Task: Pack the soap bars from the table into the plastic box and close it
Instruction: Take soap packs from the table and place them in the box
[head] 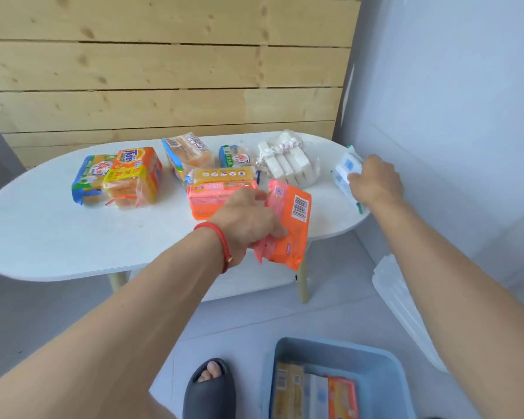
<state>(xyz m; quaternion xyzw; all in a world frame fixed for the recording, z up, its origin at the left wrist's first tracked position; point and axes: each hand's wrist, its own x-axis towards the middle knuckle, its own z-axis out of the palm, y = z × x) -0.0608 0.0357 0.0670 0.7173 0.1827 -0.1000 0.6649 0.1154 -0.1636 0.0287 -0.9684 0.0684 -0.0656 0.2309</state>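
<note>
Several wrapped soap packs lie on the white oval table (43, 237). My left hand (248, 219) grips an orange-pink soap pack (291, 225), lifted over the table's front edge. My right hand (375, 179) rests on a white and blue soap pack (347, 169) at the table's right end, fingers closed over it. Also on the table are an orange Tide pack (133, 176), a blue-edged pack (87, 179), an orange pack (218, 198) and a bundle of white bars (288, 161). The blue plastic box (375, 358) sits open on the floor below, with several packs inside.
A translucent lid (400, 303) leans against the white wall at right. My foot in a dark slipper (209, 388) stands left of the box. A wooden plank wall runs behind the table. Two more packs (188, 152) lie at the table's back.
</note>
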